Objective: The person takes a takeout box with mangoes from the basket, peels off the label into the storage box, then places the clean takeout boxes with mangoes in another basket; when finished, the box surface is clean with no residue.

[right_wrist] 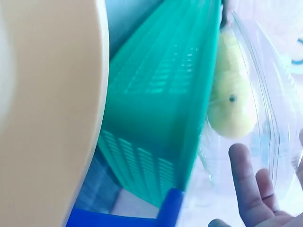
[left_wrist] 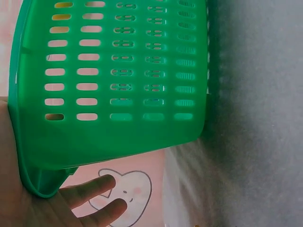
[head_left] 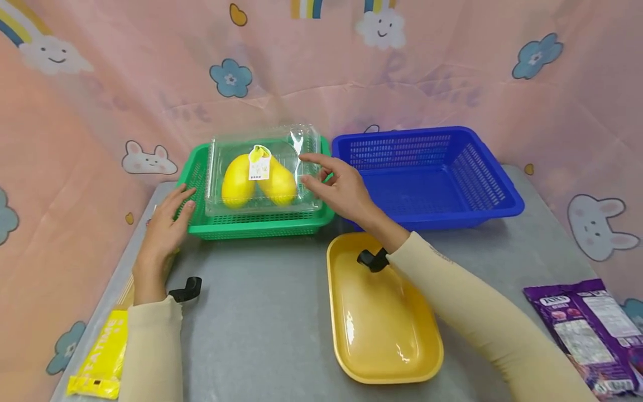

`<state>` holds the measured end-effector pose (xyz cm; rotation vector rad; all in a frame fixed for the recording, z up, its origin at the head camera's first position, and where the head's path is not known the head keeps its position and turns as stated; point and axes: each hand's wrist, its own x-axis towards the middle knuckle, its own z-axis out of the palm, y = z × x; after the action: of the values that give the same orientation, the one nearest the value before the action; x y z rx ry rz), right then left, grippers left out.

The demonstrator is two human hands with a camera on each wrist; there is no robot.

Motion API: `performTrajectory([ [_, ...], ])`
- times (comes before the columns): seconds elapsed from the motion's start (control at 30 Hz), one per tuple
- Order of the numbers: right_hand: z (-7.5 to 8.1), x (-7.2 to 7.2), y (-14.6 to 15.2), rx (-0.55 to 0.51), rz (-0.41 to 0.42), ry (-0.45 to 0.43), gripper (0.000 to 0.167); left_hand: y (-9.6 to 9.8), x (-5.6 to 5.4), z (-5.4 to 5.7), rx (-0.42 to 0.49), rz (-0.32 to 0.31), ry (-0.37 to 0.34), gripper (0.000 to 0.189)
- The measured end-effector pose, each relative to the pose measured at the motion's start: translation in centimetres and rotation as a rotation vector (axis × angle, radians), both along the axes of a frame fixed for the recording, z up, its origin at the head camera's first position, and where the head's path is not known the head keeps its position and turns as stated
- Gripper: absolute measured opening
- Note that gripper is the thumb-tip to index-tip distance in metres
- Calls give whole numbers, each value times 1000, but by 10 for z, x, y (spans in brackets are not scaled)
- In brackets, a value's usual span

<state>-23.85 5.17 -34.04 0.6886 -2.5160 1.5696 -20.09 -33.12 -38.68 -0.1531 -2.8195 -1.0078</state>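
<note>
A clear plastic box (head_left: 215, 167) holds yellow mangoes (head_left: 237, 187) and bears a white fruit label (head_left: 259, 166). It sits tilted on the green basket (head_left: 251, 228), overlapping its rim. At the basket's left end is my left hand (head_left: 164, 226), fingers loosely extended at the rim; in the left wrist view, two fingers (left_wrist: 104, 213) reach past the corner. My right hand (head_left: 346, 190) is at the box's right side, forefinger and thumb stretched toward it. From the right wrist, those straight fingers (right_wrist: 244, 177) appear close beside the box, not curled round it.
A blue basket (head_left: 412, 192) stands to the right of the green one. Under my right forearm lies a yellow tray (head_left: 377, 335). A yellow packet (head_left: 102, 352) lies at the left table edge, a purple snack bag (head_left: 585, 335) at the right. A pink printed cloth (head_left: 311, 67) hangs behind.
</note>
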Motion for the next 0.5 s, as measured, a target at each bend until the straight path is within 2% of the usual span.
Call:
performTrajectory([
  [0.3,1,40,21,-87,-39,-10,41,2,1,-3,8,12,24,53],
  [0.5,5,63,28,-165,7,-12,42,3,0,-2,6,10,22,53],
])
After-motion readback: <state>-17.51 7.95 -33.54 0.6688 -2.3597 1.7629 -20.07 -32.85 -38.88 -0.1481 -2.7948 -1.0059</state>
